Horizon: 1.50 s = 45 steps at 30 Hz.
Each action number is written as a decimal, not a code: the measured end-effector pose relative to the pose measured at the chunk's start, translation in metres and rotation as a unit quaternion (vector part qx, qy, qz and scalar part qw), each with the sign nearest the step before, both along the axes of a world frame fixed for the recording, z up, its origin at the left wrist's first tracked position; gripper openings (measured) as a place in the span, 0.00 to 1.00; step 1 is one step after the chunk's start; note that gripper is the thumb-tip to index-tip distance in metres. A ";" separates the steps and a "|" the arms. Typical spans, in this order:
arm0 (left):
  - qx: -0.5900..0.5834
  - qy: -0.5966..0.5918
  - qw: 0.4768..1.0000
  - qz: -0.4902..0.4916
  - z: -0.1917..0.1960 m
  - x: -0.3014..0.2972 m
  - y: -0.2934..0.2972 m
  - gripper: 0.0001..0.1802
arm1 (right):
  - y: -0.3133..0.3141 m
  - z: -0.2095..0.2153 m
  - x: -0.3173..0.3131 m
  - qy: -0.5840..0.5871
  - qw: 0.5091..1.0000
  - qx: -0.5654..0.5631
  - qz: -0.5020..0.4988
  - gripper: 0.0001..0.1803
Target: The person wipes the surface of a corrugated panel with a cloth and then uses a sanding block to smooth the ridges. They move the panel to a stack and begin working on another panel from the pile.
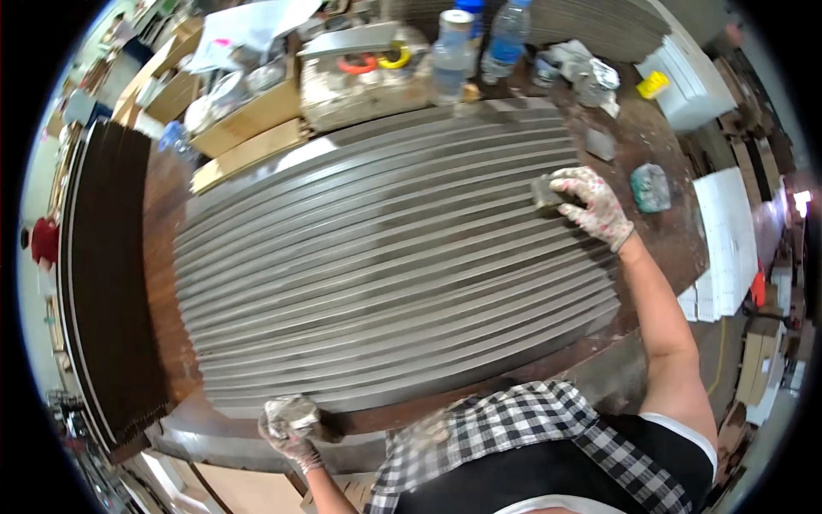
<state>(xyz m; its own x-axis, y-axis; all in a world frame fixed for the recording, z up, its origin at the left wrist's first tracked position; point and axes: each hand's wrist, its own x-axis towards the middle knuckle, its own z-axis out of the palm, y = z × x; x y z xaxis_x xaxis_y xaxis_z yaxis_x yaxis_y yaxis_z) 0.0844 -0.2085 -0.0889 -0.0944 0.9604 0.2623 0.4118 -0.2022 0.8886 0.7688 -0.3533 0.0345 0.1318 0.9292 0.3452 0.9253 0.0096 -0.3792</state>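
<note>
Long grey slats (385, 248) with raised edges lie side by side in a row on a brown table. On the right, my right hand (597, 208), in a pale glove with red specks, is closed on a small grey block (543, 194) pressed to the slats near their right ends. Whether the block is a sponge or a sanding block I cannot make out. My left hand (288, 444), gloved too, grips a crumpled whitish rag (295, 415) at the front edge, by the nearest slat's left end. Its fingers are partly hidden by the rag.
Water bottles (505, 41), a cardboard box (248, 116) and tape rolls (394, 56) stand along the back. A teal-and-white wad (651, 188) and a yellow object (653, 85) lie on the right. A dark stack of panels (111, 274) stands at the left, with a person (44, 243) beyond.
</note>
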 end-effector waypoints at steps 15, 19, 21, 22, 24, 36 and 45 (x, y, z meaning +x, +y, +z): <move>0.009 -0.077 0.996 0.032 0.006 -0.011 0.024 0.25 | 0.158 0.016 -0.201 0.100 0.985 0.094 0.101 0.22; 0.020 0.087 0.996 0.006 0.061 -0.026 0.017 0.18 | 0.282 0.019 -0.377 0.140 0.950 0.084 0.267 0.23; 0.012 0.124 0.992 0.015 0.072 -0.022 0.010 0.20 | 0.338 0.022 -0.443 0.136 0.932 0.095 0.321 0.22; 0.012 0.135 0.991 0.015 0.071 -0.019 0.006 0.21 | 0.362 0.024 -0.469 0.133 0.926 0.093 0.340 0.22; 0.030 0.174 0.984 -0.006 0.085 -0.010 0.004 0.24 | 0.399 0.025 -0.507 0.116 0.919 0.085 0.368 0.19; 0.056 0.149 0.987 -0.023 0.077 -0.031 0.013 0.22 | 0.319 0.029 -0.411 0.052 0.931 0.037 0.359 0.19; 0.043 0.024 0.996 0.070 0.007 -0.036 0.023 0.29 | 0.065 0.013 -0.143 0.035 0.988 -0.030 0.146 0.34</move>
